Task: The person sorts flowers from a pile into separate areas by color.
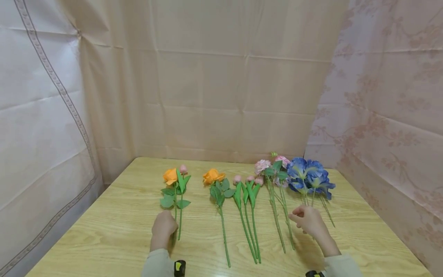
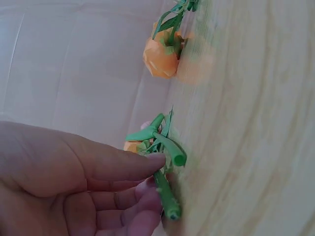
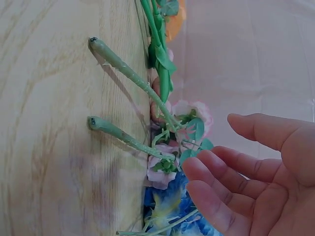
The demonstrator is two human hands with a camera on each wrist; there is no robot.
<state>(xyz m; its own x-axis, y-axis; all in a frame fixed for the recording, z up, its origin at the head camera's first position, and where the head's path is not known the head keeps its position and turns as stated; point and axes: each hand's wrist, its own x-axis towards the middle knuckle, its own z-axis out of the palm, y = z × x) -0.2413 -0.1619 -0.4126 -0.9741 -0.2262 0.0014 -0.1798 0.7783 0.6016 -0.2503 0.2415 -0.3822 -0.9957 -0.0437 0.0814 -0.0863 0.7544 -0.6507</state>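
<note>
At the left of the table, my left hand (image 1: 163, 227) pinches the lower stem (image 2: 168, 196) of an orange rose (image 1: 170, 176) between thumb and fingers. A pink tulip (image 1: 181, 182) with green leaves lies right beside that rose, its stem end near my thumb. My right hand (image 1: 309, 221) hovers over the right side, fingers loosely bent, thumb apart, nothing held. Nearest to it are the stems of pink ruffled flowers (image 1: 262, 166) and the blue flowers (image 1: 313, 175). In the right wrist view two thick pink-flower stems (image 3: 130, 73) lie left of the fingertips.
Between the hands lie another orange rose (image 1: 213, 176) and three pink tulips (image 1: 250, 192), heads toward the back. The wooden table (image 1: 114, 215) ends at a beige cloth (image 1: 207, 84) behind, with patterned cloth (image 1: 391, 115) along the right.
</note>
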